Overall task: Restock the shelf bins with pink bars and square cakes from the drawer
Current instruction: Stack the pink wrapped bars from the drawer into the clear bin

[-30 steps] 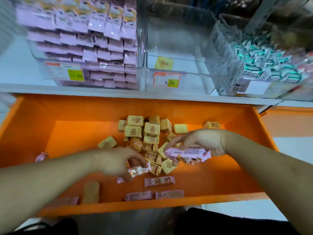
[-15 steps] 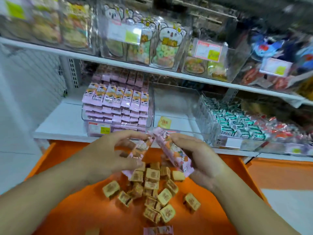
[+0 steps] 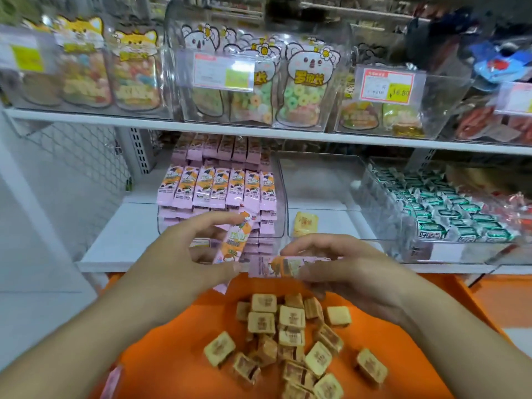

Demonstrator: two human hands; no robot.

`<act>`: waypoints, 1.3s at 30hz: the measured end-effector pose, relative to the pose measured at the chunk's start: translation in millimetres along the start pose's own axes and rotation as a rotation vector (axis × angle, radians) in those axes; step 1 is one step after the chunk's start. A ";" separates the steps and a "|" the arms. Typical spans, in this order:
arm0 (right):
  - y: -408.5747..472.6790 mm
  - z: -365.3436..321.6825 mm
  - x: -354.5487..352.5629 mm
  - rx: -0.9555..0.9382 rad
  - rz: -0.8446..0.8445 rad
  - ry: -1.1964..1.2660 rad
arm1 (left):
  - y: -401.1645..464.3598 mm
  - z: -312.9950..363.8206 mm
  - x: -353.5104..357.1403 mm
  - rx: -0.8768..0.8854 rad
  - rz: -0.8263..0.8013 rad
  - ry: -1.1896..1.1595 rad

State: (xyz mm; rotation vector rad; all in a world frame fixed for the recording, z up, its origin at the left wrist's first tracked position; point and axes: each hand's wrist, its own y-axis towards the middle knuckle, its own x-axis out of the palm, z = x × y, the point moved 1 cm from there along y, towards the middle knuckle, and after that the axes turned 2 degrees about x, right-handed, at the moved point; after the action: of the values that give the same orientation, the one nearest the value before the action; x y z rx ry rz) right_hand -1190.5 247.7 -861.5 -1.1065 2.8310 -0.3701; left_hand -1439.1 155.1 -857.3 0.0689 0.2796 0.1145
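Left hand: pinching one pink bar, tilted near upright, just before the clear bin stacked full of pink bars. Right hand: gripping a second pink bar, held level over the orange drawer. Square cakes: loose heap on the drawer floor below both hands; single square cake lying in the neighbouring clear bin on the white shelf, green-wrapped sweets further right.
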 end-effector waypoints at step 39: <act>163.8 -49.3 -45.3 -0.364 0.446 -0.237 | 97.8 3.6 -15.9 0.202 0.238 0.776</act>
State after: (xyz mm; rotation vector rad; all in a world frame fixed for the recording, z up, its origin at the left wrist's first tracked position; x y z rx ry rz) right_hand -1272.8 404.3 -855.7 -0.4777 2.8718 0.2983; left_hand -1463.3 249.9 -841.3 0.2600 1.0589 0.3500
